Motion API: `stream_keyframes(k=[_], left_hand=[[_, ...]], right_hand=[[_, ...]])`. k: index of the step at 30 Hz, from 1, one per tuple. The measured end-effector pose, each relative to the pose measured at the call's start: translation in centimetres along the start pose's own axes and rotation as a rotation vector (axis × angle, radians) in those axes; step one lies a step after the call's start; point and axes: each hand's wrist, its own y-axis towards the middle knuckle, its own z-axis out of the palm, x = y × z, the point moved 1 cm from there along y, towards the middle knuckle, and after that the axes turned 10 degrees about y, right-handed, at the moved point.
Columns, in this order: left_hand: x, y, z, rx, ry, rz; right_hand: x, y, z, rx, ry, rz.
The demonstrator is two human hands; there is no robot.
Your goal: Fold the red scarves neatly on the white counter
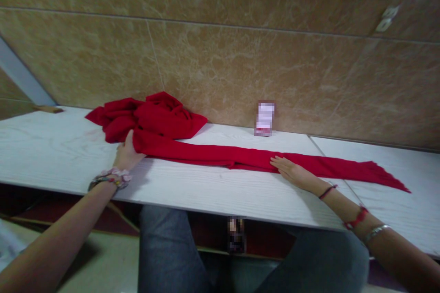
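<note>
A red scarf lies along a white wood-grain tabletop. Its right part is a long, narrow folded strip that ends in a frayed-looking edge, while the left part is a loose heap against the wall. At the join of heap and strip, my left hand is closed on the cloth, its fingers partly hidden behind the fabric. My right hand rests on the strip right of its middle, palm down and fingers stretched out. A small crease sticks out from the strip's near edge, left of that hand.
A blurred upright phone-like object leans on the brown tiled wall behind the table. A small brown piece lies at the far left. Wall sockets are at upper right. My knees are under the table's near edge.
</note>
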Motion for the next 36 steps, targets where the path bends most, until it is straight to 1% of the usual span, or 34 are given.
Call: stream_keyframes(k=[3, 4, 7, 9, 11, 14, 16, 20, 22, 24, 26, 29, 33, 36], left_hand=[[1.5, 0.4, -0.8, 0.040, -0.080, -0.132], [2.0, 0.4, -1.1, 0.043, -0.088, -0.147], [3.3, 0.3, -1.8, 0.052, -0.081, -0.142], [4.2, 0.2, -2.0, 0.058, -0.042, -0.110], [5.0, 0.2, -1.8, 0.069, 0.046, -0.029], [5.8, 0.4, -0.8, 0.051, 0.234, 0.193], [5.9, 0.4, -0.2, -0.001, 0.323, 0.337], [5.4, 0.1, 0.0, -0.158, 0.407, 0.519], [4.4, -0.2, -0.3, -0.175, 0.423, 0.654], [3.3, -0.4, -0.5, -0.111, 0.432, 0.779], [2.5, -0.5, -0.4, -0.005, 0.431, 0.815], [2.2, -0.4, -0.1, 0.107, 0.361, 0.764], [2.8, -0.6, -0.2, 0.165, 0.145, 0.744], [2.7, -1.3, -0.7, 0.223, 0.009, 0.682]], right_hand=[[0.0, -0.2, -0.1, 0.000, -0.015, -0.020], [-0.1, -0.3, -0.2, 0.000, -0.022, -0.028], [-0.3, -1.0, -0.4, 0.007, -0.031, -0.026], [-0.4, -1.6, -0.7, 0.019, -0.020, -0.001], [-0.5, -2.1, -1.1, 0.028, 0.004, 0.030], [-0.5, -2.5, -1.5, 0.021, 0.033, 0.072], [-0.4, -2.4, -1.7, 0.010, 0.031, 0.089], [0.4, -1.1, -2.0, -0.024, -0.008, 0.062], [1.3, 0.1, -2.0, -0.046, -0.034, 0.022], [2.2, 1.4, -1.7, -0.052, -0.060, -0.021], [2.9, 2.4, -1.3, -0.038, -0.079, -0.045], [3.2, 2.7, -0.7, -0.030, -0.077, -0.025], [2.6, 1.8, -0.2, -0.069, 0.001, 0.025], [2.6, 1.3, -0.1, -0.073, 0.034, 0.021]])
